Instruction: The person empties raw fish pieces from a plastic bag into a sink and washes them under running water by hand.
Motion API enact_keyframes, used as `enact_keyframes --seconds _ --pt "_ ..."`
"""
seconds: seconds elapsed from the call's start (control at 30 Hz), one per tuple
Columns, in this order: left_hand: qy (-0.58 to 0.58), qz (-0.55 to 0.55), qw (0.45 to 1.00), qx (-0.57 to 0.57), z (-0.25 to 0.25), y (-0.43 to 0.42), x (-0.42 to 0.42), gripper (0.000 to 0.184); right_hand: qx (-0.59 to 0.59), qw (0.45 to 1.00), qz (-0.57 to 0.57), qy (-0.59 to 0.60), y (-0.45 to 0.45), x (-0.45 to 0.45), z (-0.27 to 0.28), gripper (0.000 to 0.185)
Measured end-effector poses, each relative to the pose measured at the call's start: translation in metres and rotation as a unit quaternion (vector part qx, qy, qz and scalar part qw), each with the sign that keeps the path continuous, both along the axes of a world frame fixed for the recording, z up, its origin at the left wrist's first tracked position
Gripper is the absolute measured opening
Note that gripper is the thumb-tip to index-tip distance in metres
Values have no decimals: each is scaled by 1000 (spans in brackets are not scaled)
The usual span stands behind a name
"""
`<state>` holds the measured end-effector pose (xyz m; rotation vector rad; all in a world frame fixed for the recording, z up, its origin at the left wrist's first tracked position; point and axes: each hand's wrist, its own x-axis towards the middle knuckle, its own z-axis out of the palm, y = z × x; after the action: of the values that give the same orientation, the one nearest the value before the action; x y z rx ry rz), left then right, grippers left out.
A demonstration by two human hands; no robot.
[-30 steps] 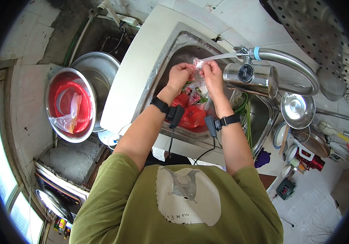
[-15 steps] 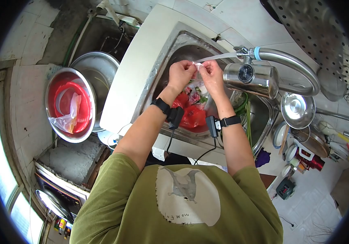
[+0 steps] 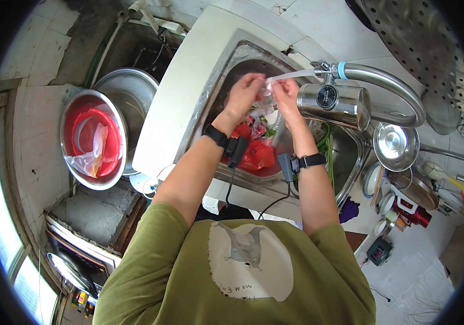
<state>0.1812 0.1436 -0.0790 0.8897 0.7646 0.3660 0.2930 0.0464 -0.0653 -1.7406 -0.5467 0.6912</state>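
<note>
My left hand (image 3: 243,96) and my right hand (image 3: 286,98) are raised above the left basin of the metal sink (image 3: 206,116). Between them is a clear plastic bag (image 3: 267,97), gripped by the curled fingers of both hands. My left fingertips are blurred by motion. Running water (image 3: 296,74) from the tap (image 3: 324,69) falls close to my right fingers and the bag. Below, a red plastic bag (image 3: 258,155) lies in the basin with leafy green and pinkish pieces beside it; my hands partly cover them.
Long green stalks (image 3: 329,157) lie over the right basin. A steel cylinder (image 3: 334,104) hangs by the tap, right of my hand. At left, a steel bowl (image 3: 69,116) holds a red basin (image 3: 112,122) and plastic bags. A steel pan (image 3: 396,145) sits at right.
My hands have moved apart and slightly down, and more of the clear plastic bag shows spread between them. My right wrist has shifted a little to the right.
</note>
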Motion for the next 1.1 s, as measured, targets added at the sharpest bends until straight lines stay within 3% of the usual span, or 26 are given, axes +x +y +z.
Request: enact_keyframes --seconds 0.1,0.17,0.2,0.27,0.3,0.37,0.4,0.47,0.5,0.57,0.63,0.7,0.73,0.77,0.8,0.83,0.9,0.93,1.1 --pt "-96 -29 994 -45 2 0 12 25 -22 999 8 35 11 -2 1 18" --pt "-20 -13 994 103 1 4 16 20 -67 990 44 -115 12 13 -16 18" --pt "-20 -13 994 103 -4 9 17 20 -68 990 43 -115 11 18 -22 18" --pt "75 -75 903 417 -19 20 13 23 -43 990 15 -134 10 25 -31 16" --pt "78 -72 902 419 -26 22 10 23 -40 990 18 -132 13 22 -27 16" --pt "79 -4 842 533 -44 19 5 22 -29 999 -14 19 17 13 1 15" --pt "115 -32 906 405 -60 17 -1 22 -20 999 -26 32 18 11 17 17" --pt "138 -69 979 133 -46 19 -17 22 -29 999 -15 29 19 21 25 17" --pt "138 -70 979 132 -47 16 -18 22 -37 999 -7 29 18 23 27 18" --pt "-5 -10 999 -49 -50 8 -18 21 -46 999 -5 8 17 16 23 26" --pt "-15 -7 998 -55 -37 3 -8 19 -210 971 31 114 20 4 20 39" --pt "-23 -4 998 -61 -30 -6 -1 17 -242 960 50 134 25 -5 2 45" --pt "51 -6 992 114 -31 -10 0 14 -213 970 56 102 27 -8 -5 40" --pt "124 -6 950 286 -33 -10 -1 11 -181 979 65 70 34 -12 -12 35" --pt "119 -10 970 214 -20 -9 -6 5 -147 987 9 66 39 -14 -24 31" --pt "121 -9 969 215 -15 -8 -11 5 -146 987 11 67 43 -17 -12 31" --pt "96 -18 990 104 -11 -7 -20 3 -174 981 22 77 45 -14 10 26" --pt "84 -18 995 54 -11 -6 -24 2 -115 993 20 23 42 -9 -3 23" --pt "48 -11 998 -28 -16 -12 -34 11 -117 988 60 84 35 5 -12 24"
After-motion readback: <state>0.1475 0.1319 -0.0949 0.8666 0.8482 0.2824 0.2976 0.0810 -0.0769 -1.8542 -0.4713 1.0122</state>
